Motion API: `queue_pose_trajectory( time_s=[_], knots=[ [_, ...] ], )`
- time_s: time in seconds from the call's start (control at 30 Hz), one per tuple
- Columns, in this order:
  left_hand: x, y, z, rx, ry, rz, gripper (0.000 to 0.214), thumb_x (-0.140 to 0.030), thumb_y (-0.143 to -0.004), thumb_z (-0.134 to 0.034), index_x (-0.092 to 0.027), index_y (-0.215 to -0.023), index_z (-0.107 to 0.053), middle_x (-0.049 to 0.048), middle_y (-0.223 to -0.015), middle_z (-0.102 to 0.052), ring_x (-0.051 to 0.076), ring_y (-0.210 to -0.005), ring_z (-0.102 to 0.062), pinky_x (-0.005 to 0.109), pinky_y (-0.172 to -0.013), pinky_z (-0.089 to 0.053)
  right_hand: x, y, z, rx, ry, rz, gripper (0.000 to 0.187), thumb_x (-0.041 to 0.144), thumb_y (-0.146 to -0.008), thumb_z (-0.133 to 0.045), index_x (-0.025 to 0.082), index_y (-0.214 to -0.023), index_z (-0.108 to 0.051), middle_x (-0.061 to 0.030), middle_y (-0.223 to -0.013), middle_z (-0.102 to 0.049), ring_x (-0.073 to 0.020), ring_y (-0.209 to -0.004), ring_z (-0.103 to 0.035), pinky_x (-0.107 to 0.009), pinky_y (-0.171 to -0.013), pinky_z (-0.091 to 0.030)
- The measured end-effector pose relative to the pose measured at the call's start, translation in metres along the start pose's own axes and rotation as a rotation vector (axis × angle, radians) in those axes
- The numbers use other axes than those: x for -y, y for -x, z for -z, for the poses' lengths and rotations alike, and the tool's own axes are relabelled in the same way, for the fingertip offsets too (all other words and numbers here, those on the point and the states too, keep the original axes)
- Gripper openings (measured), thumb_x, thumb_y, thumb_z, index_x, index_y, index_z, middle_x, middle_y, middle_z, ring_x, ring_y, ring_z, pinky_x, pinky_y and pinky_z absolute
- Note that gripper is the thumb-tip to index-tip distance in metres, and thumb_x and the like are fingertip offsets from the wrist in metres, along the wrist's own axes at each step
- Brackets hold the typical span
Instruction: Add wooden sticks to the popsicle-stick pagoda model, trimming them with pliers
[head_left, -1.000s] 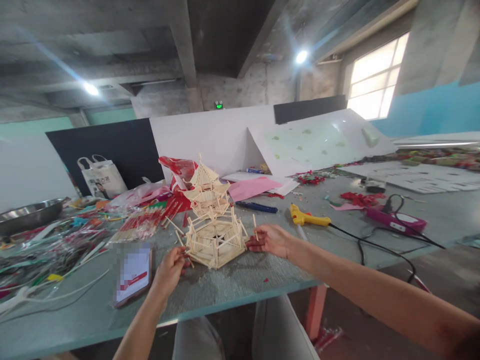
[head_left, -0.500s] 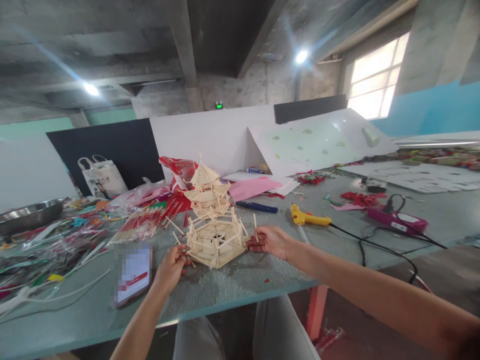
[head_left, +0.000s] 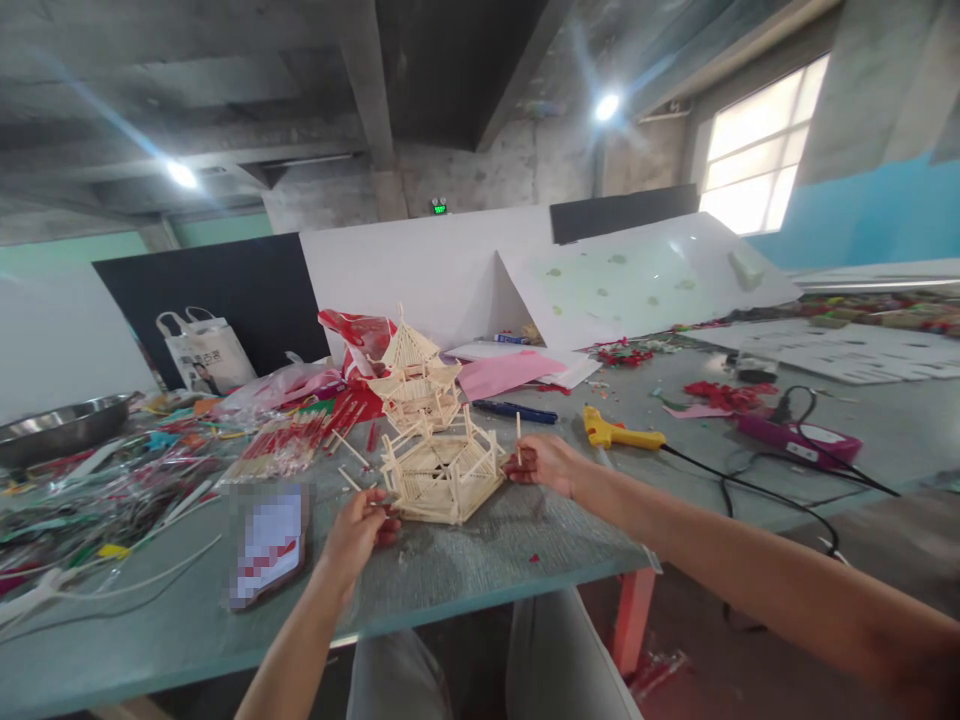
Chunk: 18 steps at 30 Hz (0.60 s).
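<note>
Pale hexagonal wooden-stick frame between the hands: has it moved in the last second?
Yes. The pale hexagonal wooden-stick frame has shifted slightly right, toward the yellow glue gun, which stayed put.

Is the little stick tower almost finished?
Partly. Done: the roofed upper tiers stand built, and the six-sided railed base looks assembled. In hand: the right hand holds one stick upright beside the base, and the left hand touches its corner. Left, probably: the tiers stand behind the base, not on it, and loose sticks lie unused.
</note>
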<state>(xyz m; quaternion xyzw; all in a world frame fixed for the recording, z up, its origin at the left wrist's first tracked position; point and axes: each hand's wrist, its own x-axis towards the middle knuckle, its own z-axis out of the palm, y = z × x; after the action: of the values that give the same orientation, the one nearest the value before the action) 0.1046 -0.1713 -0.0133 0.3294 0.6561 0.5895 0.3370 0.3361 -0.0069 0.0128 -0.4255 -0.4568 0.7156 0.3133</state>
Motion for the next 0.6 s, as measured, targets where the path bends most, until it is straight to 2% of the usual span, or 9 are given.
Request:
queue_pose_trajectory(
  time_s=[0.23,0.43,0.6],
  knots=[
    [-0.007,0.007,-0.015,0.009,-0.002,0.023,0.02,-0.012,-0.072,-0.051,-0.012,-0.092,-0.051,0.0049,-0.075,-0.064,0.015,-0.061,-0.062,0.026,-0.056,-0.05,0.011,-0.021,0.002,-0.036,0.019,-0.01,0.018,0.012,-0.085,-0.04,0.015,-0.071,-0.05,-0.0004,-0.058,-0.056,-0.0124,-0.053,-0.057,-0.028,-0.063,-0.049],
    [-0.007,-0.006,-0.003,-0.052,0.006,0.02,0.018,-0.009,-0.075,-0.046,-0.013,-0.093,-0.047,0.0056,-0.084,-0.062,0.011,-0.059,-0.06,0.023,-0.055,-0.049,0.008,-0.033,-0.003,-0.035,0.029,-0.004,0.015,0.01,-0.08,-0.041,0.017,-0.069,-0.048,-0.0009,-0.053,-0.055,-0.0143,-0.053,-0.058,-0.028,-0.062,-0.05],
    [-0.01,-0.029,0.007,-0.042,-0.019,0.055,0.024,-0.007,-0.07,-0.048,-0.014,-0.093,-0.047,0.0032,-0.078,-0.063,0.012,-0.056,-0.06,0.024,-0.055,-0.049,0.01,-0.04,-0.008,-0.039,0.026,-0.02,0.01,0.01,-0.08,-0.042,0.016,-0.073,-0.048,-0.0034,-0.057,-0.057,-0.0163,-0.055,-0.06,-0.031,-0.063,-0.051]
  ],
)
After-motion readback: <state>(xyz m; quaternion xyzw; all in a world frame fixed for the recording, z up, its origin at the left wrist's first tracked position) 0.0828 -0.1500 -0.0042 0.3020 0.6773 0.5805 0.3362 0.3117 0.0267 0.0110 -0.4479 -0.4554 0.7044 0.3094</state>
